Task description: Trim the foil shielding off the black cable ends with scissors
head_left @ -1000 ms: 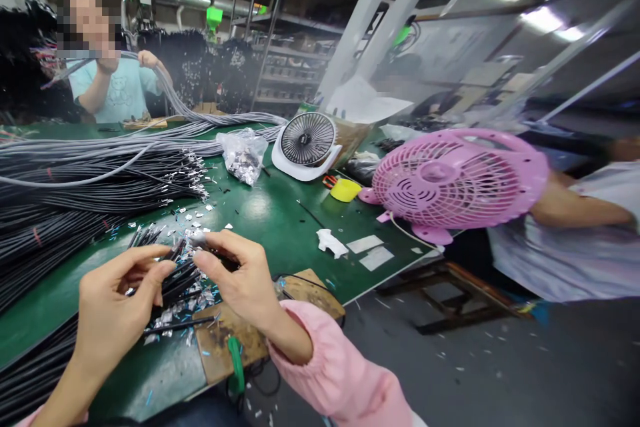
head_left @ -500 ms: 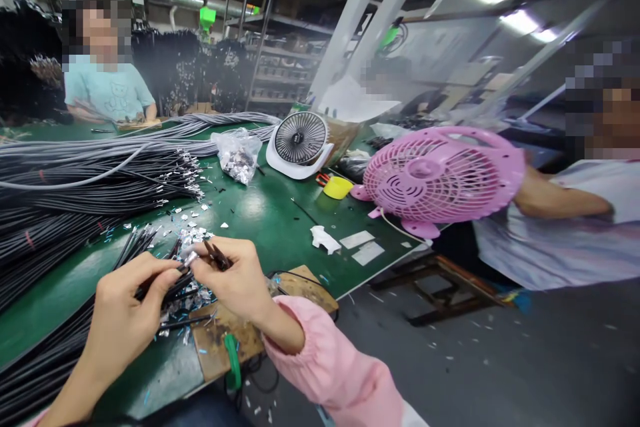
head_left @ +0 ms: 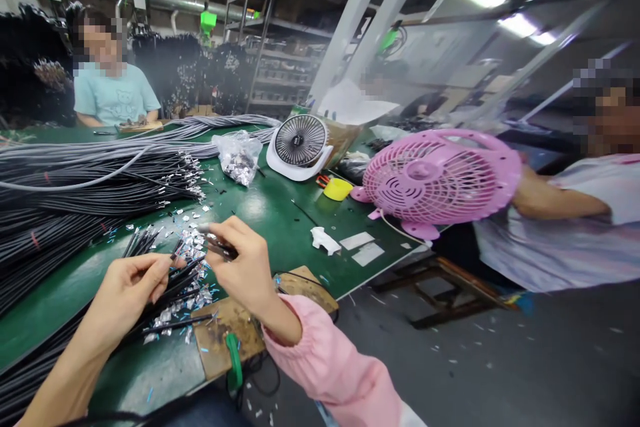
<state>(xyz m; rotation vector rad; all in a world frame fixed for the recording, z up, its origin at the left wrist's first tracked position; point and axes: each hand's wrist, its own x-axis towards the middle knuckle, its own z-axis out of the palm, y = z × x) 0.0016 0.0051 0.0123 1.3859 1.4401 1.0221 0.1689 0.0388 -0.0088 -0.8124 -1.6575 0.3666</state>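
The right hand (head_left: 246,265), clasping a dark tool (head_left: 221,247), has drawn back; the left hand (head_left: 127,290) pinches a cable (head_left: 176,251). It looks light, springy, best held near its tip.

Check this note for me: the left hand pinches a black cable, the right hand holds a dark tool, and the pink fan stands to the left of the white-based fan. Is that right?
Not quite: the head view shows the pink fan to the right of the white-based fan. The left hand does pinch a black cable, and the right hand holds a dark tool.
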